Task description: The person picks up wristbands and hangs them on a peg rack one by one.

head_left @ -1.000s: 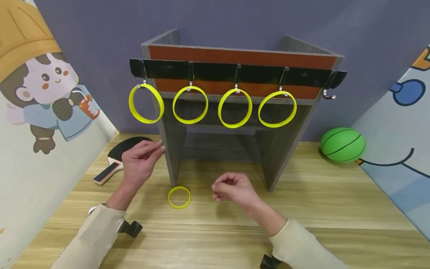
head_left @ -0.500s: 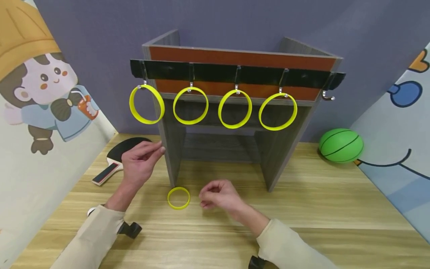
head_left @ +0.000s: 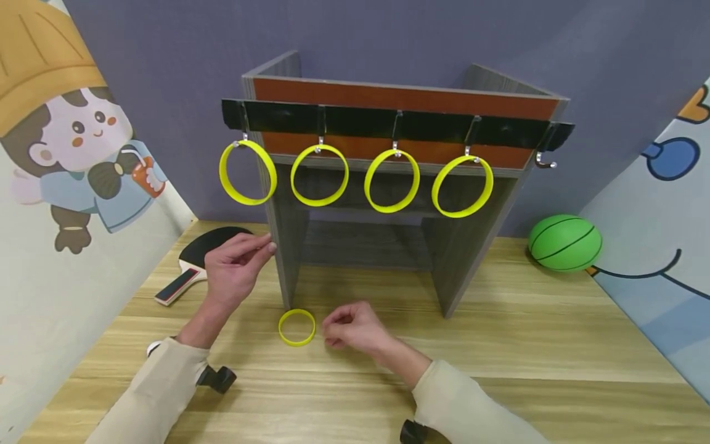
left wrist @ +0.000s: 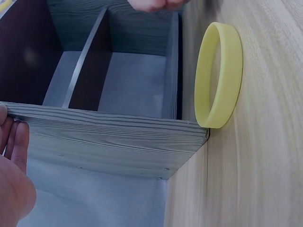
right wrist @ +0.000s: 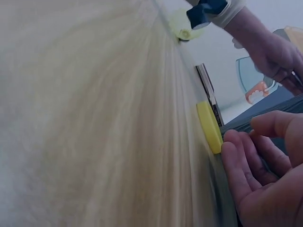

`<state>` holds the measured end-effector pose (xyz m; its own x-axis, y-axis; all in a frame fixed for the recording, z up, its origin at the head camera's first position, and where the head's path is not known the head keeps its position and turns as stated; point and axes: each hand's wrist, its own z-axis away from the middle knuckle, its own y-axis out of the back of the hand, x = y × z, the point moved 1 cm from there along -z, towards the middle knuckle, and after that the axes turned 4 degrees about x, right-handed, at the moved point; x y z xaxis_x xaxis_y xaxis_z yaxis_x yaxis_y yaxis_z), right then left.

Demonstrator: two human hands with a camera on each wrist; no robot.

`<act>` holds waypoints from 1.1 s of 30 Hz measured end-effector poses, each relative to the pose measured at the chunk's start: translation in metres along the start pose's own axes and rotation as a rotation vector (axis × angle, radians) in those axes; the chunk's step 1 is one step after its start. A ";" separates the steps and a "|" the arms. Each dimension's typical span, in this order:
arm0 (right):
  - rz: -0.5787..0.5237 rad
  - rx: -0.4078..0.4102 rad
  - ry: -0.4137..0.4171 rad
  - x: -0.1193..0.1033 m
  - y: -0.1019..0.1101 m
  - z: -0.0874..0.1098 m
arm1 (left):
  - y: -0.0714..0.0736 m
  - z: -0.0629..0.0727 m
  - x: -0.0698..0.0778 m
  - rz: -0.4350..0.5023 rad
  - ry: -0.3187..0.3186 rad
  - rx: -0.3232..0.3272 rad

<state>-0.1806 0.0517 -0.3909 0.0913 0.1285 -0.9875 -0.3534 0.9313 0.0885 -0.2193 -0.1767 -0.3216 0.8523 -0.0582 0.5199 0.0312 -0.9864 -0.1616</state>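
A yellow wristband (head_left: 297, 344) lies on the wooden table, close to the front foot of the shelf's left side panel. In the left wrist view the same wristband (left wrist: 230, 78) looms large beside the panel corner. My left hand (head_left: 233, 271) holds the front edge of the grey shelf (head_left: 282, 265); the left wrist view shows its fingers (left wrist: 20, 144) along the panel's outer face. Just right of the wristband, my right hand (head_left: 357, 330) hovers with loosely bent fingers and a gap between thumb and fingers (right wrist: 236, 163). Nothing is between them.
Several yellow wristbands, one of them at the left end (head_left: 224, 179), hang from hooks on a black strip (head_left: 360, 118) across the shelf. A bare hook (head_left: 546, 164) is at the right end. A table tennis paddle (head_left: 183, 283) lies left, a green ball (head_left: 566, 242) right.
My right hand has moved left and slightly down toward the wristband on the table. The left hand keeps its place at the shelf edge.
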 end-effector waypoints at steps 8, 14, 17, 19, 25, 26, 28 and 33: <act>0.050 0.025 -0.002 0.007 -0.003 -0.006 | -0.004 -0.002 0.007 -0.018 -0.003 -0.016; 0.063 0.040 0.046 0.009 -0.008 -0.011 | 0.002 0.001 -0.006 0.003 -0.009 -0.018; 0.067 0.047 0.047 0.008 -0.011 -0.015 | 0.003 0.002 -0.007 0.011 -0.016 -0.014; 0.066 0.053 0.034 0.007 -0.013 -0.017 | 0.003 0.002 -0.006 0.012 -0.016 -0.012; 0.056 0.086 0.010 0.005 -0.018 -0.021 | 0.005 0.002 -0.003 -0.002 -0.008 -0.020; 0.057 0.090 0.009 0.005 -0.019 -0.021 | 0.005 0.002 -0.003 -0.007 -0.009 -0.023; 0.060 0.095 0.010 0.006 -0.019 -0.021 | 0.005 0.002 -0.004 -0.004 -0.010 -0.024; 0.096 0.108 0.032 0.007 -0.020 -0.022 | 0.004 0.001 -0.004 0.007 -0.015 -0.027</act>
<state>-0.1931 0.0260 -0.4021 0.0319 0.2090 -0.9774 -0.2568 0.9468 0.1941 -0.2222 -0.1799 -0.3255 0.8601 -0.0631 0.5061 0.0111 -0.9898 -0.1423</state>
